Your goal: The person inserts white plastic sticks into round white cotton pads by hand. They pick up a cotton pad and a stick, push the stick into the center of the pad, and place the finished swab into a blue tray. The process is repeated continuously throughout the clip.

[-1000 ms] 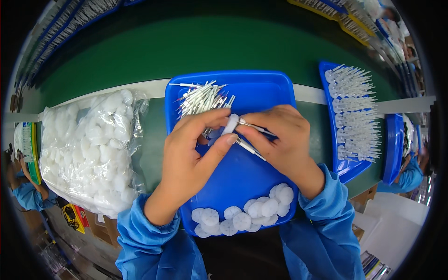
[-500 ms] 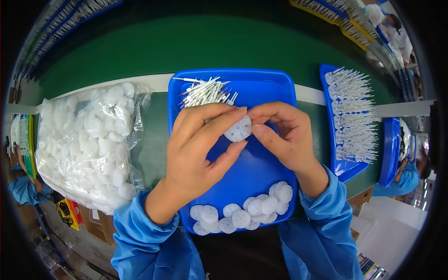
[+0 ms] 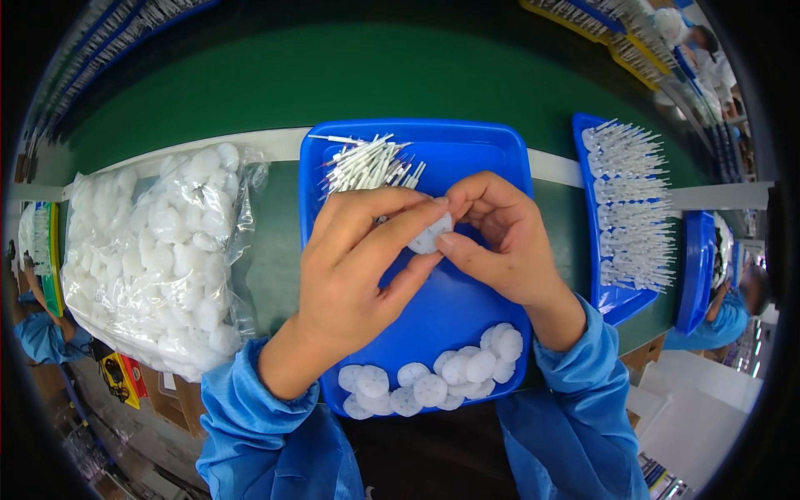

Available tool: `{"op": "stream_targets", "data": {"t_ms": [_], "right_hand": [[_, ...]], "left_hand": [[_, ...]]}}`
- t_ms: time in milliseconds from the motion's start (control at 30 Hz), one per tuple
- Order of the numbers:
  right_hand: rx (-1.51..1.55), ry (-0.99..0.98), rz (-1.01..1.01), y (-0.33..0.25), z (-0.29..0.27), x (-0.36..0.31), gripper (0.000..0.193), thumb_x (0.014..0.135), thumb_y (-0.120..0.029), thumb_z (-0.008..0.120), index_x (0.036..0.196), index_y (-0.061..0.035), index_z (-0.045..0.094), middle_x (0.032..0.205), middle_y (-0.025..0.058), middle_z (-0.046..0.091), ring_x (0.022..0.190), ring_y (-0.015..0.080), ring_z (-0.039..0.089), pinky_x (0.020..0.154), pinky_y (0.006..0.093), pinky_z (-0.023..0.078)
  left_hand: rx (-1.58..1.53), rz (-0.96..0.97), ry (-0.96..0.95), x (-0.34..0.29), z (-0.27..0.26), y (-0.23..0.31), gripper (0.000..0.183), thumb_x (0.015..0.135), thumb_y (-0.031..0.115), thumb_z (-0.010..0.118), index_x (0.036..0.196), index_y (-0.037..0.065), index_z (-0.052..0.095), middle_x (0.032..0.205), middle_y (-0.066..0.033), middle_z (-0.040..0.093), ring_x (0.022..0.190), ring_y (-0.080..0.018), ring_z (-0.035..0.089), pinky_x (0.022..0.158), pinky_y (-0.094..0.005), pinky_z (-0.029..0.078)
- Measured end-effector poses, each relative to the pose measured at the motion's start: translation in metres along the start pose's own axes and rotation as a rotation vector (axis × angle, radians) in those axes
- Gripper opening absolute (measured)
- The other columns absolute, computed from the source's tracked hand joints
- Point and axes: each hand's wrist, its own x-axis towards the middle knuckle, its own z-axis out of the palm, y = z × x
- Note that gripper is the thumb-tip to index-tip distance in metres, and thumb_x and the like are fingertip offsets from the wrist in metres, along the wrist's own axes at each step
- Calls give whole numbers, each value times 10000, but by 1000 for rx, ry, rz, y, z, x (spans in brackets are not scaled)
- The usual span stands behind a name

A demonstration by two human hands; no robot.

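Over a blue tray (image 3: 467,300), my left hand (image 3: 346,267) and my right hand (image 3: 504,242) meet around one white round plastic disc (image 3: 431,235). My left fingers pinch it from the left, and my right thumb and fingertips grip its right edge. Part of the disc is hidden by the fingers. A heap of thin white sticks (image 3: 371,167) lies at the tray's far left, partly behind my left hand. Along the tray's near edge lie several similar white discs (image 3: 431,390).
Left of the tray sits a clear plastic bag (image 3: 158,250) packed with white discs. At the right, another blue tray (image 3: 612,304) holds rows of white sticks on discs. A green worktop (image 3: 333,75) stretches beyond. People in blue sleeves (image 3: 717,325) are at both sides.
The disc between my hands has tilted, showing less of its face. My right fingers have curled in and shifted slightly around its edge. Both forearms stay nearly in place.
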Motion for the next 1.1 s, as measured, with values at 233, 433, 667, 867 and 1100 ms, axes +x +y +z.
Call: {"op": "stream_targets", "data": {"t_ms": [233, 433, 667, 867, 1100], "right_hand": [[69, -36, 2, 4, -3, -2, 279, 966, 35, 757, 1203, -33, 624, 1133, 37, 699, 1065, 113, 660, 982, 306, 540], [31, -29, -16, 0, 0, -3, 296, 959, 46, 751, 1212, -28, 617, 1152, 48, 698, 1092, 121, 667, 1027, 320, 538], [8, -25, 30, 1, -2, -5, 305, 954, 42, 757, 1218, -24, 618, 1151, 51, 703, 1068, 119, 672, 1010, 316, 544], [75, -38, 37, 0, -2, -3, 326, 957, 30, 773, 1236, -23, 614, 1171, 57, 703, 1117, 136, 682, 1046, 331, 545], [-44, -18, 8, -4, -1, -4, 322, 951, 14, 795, 1220, -28, 623, 1159, 50, 717, 1106, 129, 696, 1038, 326, 552]], "left_hand": [[55, 82, 3, -3, 1, -2, 553, 693, -11, 912, 1230, 44, 794, 1214, -105, 740, 1072, -297, 704, 874, -379, 572], [34, 61, 11, -2, 0, -3, 564, 686, -15, 912, 1233, 44, 790, 1217, -105, 752, 1066, -295, 704, 863, -378, 569], [32, 85, 17, -4, 1, -4, 562, 690, -25, 902, 1236, 43, 790, 1232, -102, 748, 1054, -289, 707, 840, -372, 568], [7, 50, 27, -3, 0, -2, 576, 689, -34, 898, 1249, 48, 789, 1230, -100, 745, 1063, -286, 709, 821, -368, 567], [23, 69, 24, -5, 1, -3, 579, 686, -41, 892, 1249, 51, 792, 1224, -93, 742, 1050, -279, 705, 820, -371, 570]]}}
